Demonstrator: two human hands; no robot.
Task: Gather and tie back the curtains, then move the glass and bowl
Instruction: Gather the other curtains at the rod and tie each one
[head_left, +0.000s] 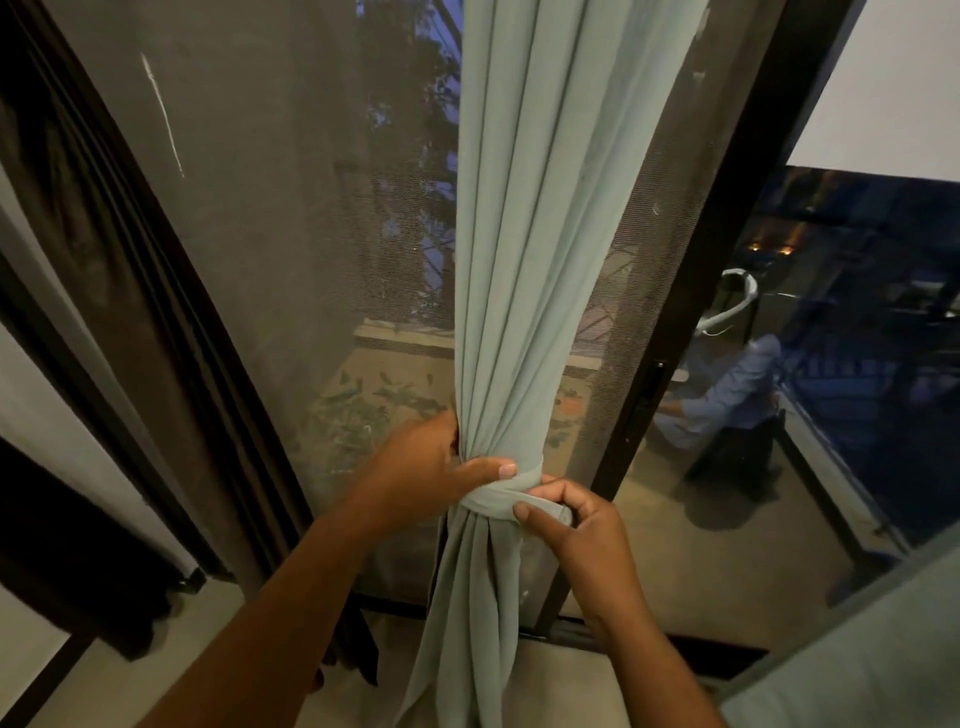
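Left hand (434, 467) wraps the gathered pale green fabric curtain (524, 291), thumb pressing the matching tie band (519, 486); right hand (574, 535) pinches the band's end, before the mesh screen door (291, 249).

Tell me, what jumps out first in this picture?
A pale green curtain hangs down the middle, bunched before a dark mesh screen door. Low in the centre, the left hand grips the bundle while the right hand pinches the fabric band wrapped around it.
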